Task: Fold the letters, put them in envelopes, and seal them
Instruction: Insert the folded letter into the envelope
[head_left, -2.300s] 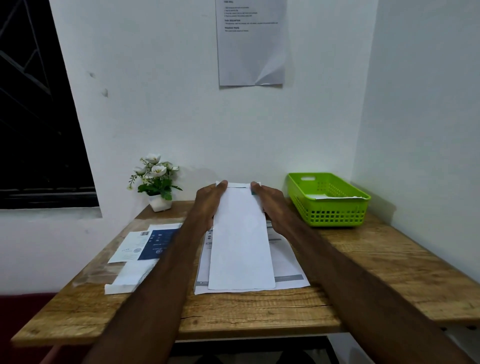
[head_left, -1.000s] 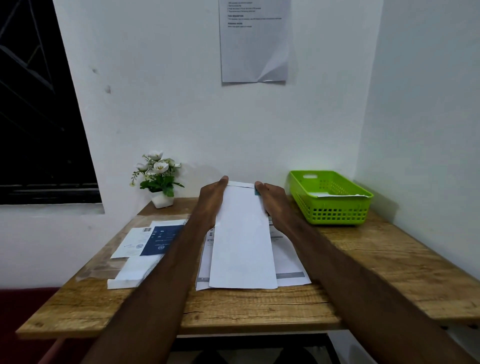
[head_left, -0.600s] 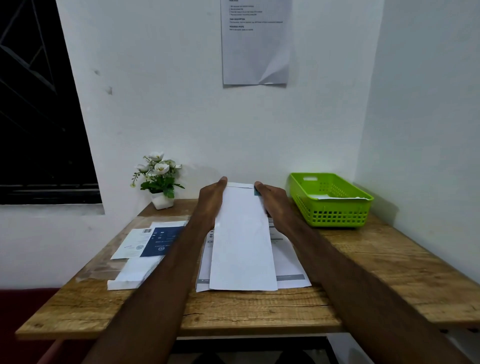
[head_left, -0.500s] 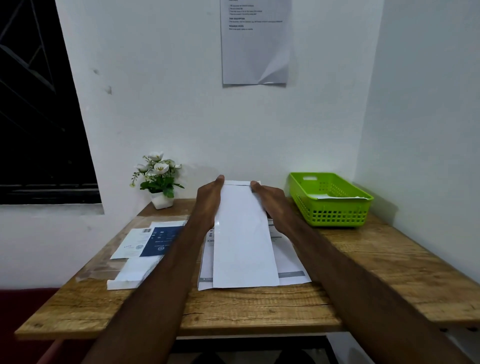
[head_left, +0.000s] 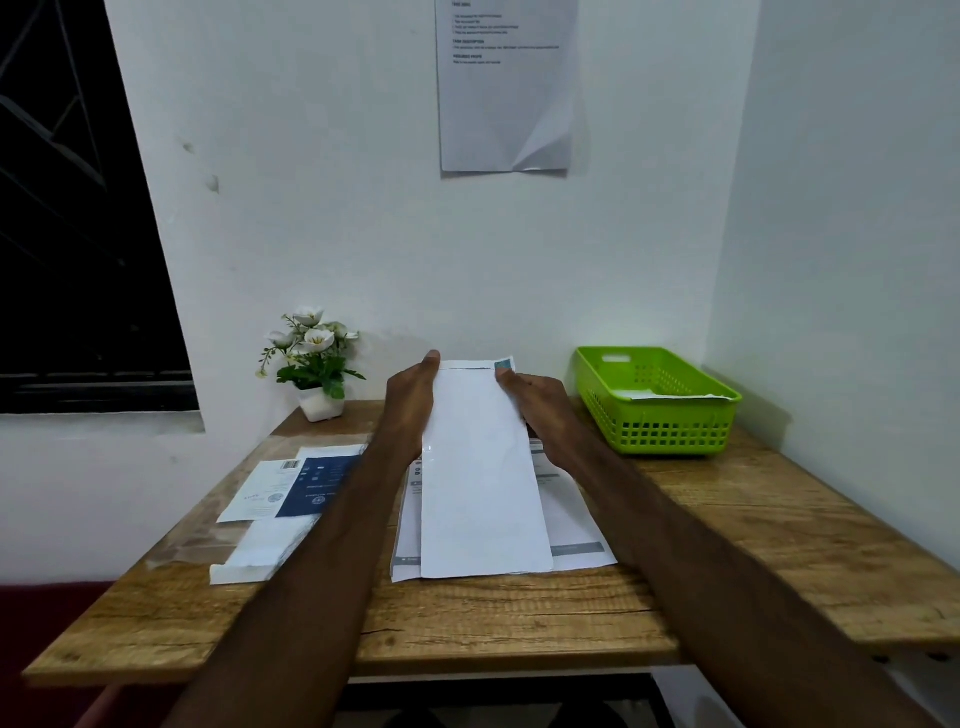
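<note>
Head view: I've got the left hand (head_left: 410, 410) and right hand (head_left: 540, 410) gripping the far end of a long white letter (head_left: 480, 493), fingers curled round its edges. Its near end rests on printed sheets (head_left: 571, 519) on the wooden surface (head_left: 493, 623). Looks like mid-fold; next I'd match the edges and press a sharp crease. Paper's thin, smooth, floppy. A green plastic basket (head_left: 670, 436) sits far right.
</note>
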